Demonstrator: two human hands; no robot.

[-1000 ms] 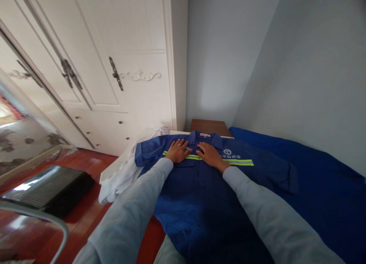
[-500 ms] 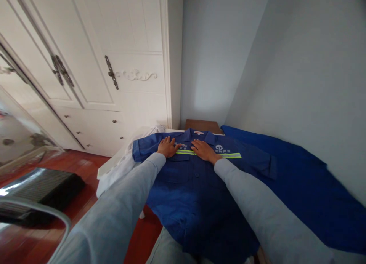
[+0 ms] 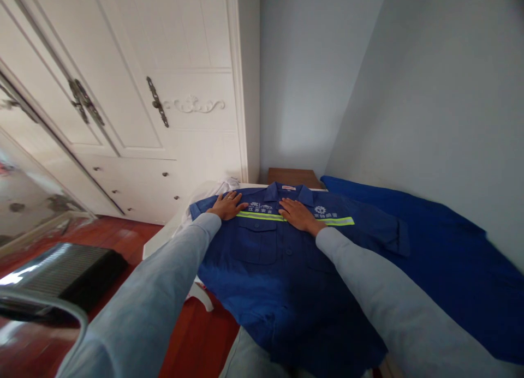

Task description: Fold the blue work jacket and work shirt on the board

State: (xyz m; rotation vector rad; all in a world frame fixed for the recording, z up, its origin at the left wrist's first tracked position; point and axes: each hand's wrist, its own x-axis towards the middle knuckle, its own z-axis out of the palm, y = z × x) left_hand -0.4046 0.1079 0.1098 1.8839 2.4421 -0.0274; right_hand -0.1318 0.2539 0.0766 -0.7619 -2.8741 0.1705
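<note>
A dark blue short-sleeved shirt point(image 3: 256, 247) lies spread front side up, with its collar at the far side and a yellow-green reflective stripe point(image 3: 262, 216) across the chest. My left hand point(image 3: 228, 205) rests flat near the shirt's left shoulder, beside white printed lettering, its fingers spread. Near the button line, my right hand point(image 3: 298, 214) lies on the chest over part of the stripe, fingers stretched out. Neither hand grips the cloth. The lower part of the shirt hangs towards me over my legs.
Bright blue cloth point(image 3: 442, 247) lies at the right by the grey wall. White cloth point(image 3: 213, 190) lies under the shirt's left side. A white wardrobe point(image 3: 196, 51) stands behind. A black ribbed object point(image 3: 61, 280) is on the red floor at the left.
My left hand has slid left across the shirt, uncovering the printed lettering and more of the stripe. My right hand stays on the chest. The view has shifted slightly.
</note>
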